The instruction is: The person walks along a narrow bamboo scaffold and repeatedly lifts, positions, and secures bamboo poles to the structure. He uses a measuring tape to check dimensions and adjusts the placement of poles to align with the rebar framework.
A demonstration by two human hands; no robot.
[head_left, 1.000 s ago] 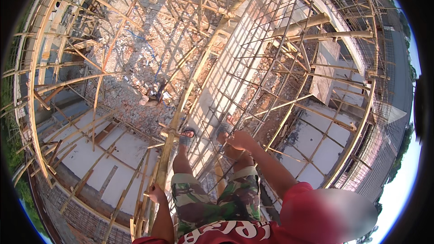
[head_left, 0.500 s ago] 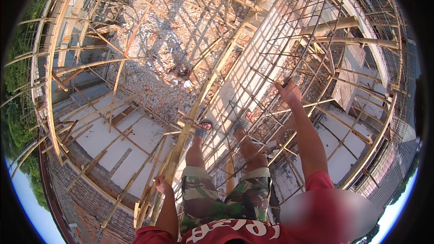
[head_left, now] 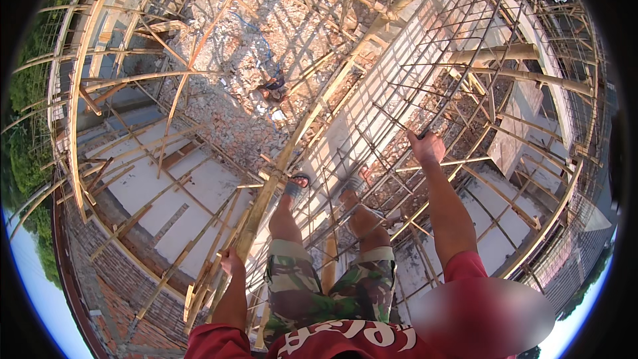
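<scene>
My right hand [head_left: 426, 148] is closed around a dark steel reinforcing bar [head_left: 458, 86] that runs up and away to the right over a cage of crossing bars [head_left: 399, 96]. Low on the left, my left hand [head_left: 232, 262] has its fingers curled beside a thick bamboo pole [head_left: 269, 203]; whatever they hold is too small to make out. My sandalled feet stand apart between the pole and the bar cage, above a pale concrete strip [head_left: 349, 116].
Bamboo scaffolding [head_left: 74, 110] surrounds me at several heights. Far below lies broken brick rubble [head_left: 232, 103], with a dark figure-like shape [head_left: 272, 84] in it. White slabs [head_left: 169, 199] lie lower left, and a wooden board [head_left: 518, 119] leans at right.
The whole view has shifted a little. My right hand is slightly lower and keeps its hold on the bar. My left hand sits slightly higher and further left. The dark shape in the rubble shows more clearly.
</scene>
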